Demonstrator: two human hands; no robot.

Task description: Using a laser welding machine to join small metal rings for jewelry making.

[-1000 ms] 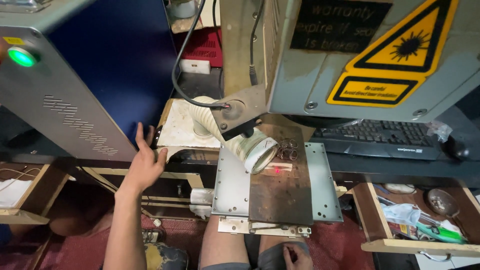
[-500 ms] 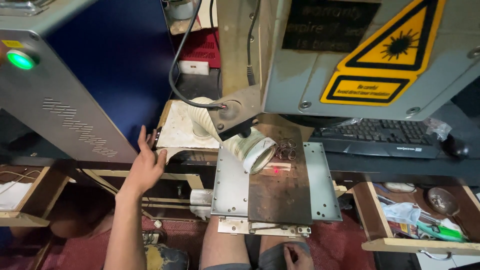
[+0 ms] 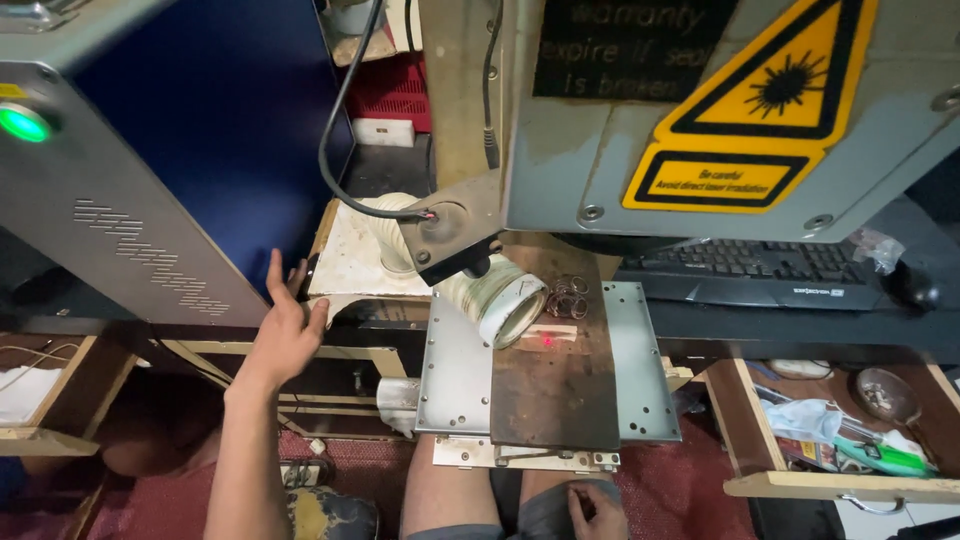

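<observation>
My left hand [image 3: 285, 325] is raised with fingers spread, its fingertips at the left edge of a stained wooden shelf [image 3: 352, 262] beside the blue machine cabinet [image 3: 190, 140]. It holds nothing. My right hand [image 3: 597, 507] rests low on my thigh at the bottom edge, fingers curled, nothing visible in it. On the metal work plate [image 3: 455, 385] lies a dark rusty sheet [image 3: 555, 385] with a small pale wooden strip [image 3: 548, 335] lit by a red laser dot. A white ribbed exhaust hose [image 3: 500, 300] ends just left of the strip.
The grey laser head housing [image 3: 640, 150] with a yellow warning triangle hangs overhead. Some metal rings [image 3: 570, 295] lie behind the strip. A black keyboard [image 3: 770, 265] sits right. An open drawer [image 3: 850, 425] holds clutter. A green lamp [image 3: 22, 124] glows at left.
My left hand has slid slightly down and right along the shelf edge, fingers still spread. The view shifted a little. My right hand stays on my thigh.
</observation>
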